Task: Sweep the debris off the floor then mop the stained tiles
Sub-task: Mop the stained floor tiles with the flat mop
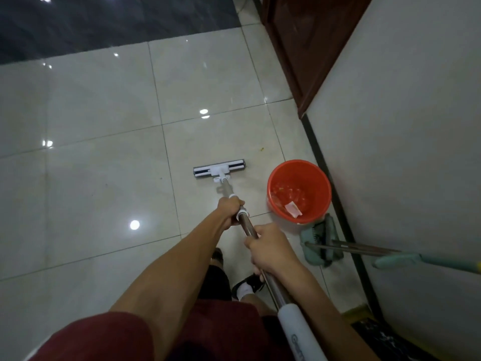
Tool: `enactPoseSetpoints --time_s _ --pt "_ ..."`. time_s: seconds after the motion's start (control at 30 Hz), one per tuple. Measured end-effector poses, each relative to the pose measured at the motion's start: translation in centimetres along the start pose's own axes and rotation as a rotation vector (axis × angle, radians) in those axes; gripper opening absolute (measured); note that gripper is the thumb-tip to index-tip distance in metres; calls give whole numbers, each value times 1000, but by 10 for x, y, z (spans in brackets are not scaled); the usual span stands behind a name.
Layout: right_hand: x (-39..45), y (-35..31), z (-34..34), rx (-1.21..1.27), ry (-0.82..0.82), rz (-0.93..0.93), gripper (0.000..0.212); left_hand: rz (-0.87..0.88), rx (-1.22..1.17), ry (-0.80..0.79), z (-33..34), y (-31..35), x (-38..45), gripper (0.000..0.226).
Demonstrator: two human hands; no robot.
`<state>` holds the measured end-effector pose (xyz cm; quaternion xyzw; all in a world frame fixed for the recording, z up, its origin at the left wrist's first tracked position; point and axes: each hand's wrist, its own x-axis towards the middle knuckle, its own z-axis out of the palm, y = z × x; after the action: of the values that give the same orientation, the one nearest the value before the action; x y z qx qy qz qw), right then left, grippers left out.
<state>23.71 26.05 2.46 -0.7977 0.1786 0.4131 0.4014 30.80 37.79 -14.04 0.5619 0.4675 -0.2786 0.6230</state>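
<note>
Now mopping: we grip the mop pole (247, 226) with left hand (230, 211) and right hand (270, 247), mop head (219, 168) mid-floor beside the red bucket (299, 190); next, push toward the yellow stain (261, 149).

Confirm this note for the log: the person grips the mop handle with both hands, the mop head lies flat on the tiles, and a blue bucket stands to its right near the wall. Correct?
Not quite. The head view shows the bucket is red-orange, not blue. The rest holds: the left hand and right hand both grip the mop handle, the mop head lies flat on the tiles, and the bucket stands to its right near the wall.
</note>
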Motion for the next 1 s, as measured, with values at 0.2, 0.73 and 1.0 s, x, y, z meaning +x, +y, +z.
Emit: enactPoseSetpoints --time_s 0.2,0.73,1.0 --pt "-12 17 14 -57 -3 -34 14 -27 -38 -2 -9 -27 2 12" --pt "25 100 3 -258 -94 -177 15 -68 -202 120 22 -81 28 11" --pt "61 99 -6 -301 -65 -219 23 -34 -253 180 30 -66 55 12"
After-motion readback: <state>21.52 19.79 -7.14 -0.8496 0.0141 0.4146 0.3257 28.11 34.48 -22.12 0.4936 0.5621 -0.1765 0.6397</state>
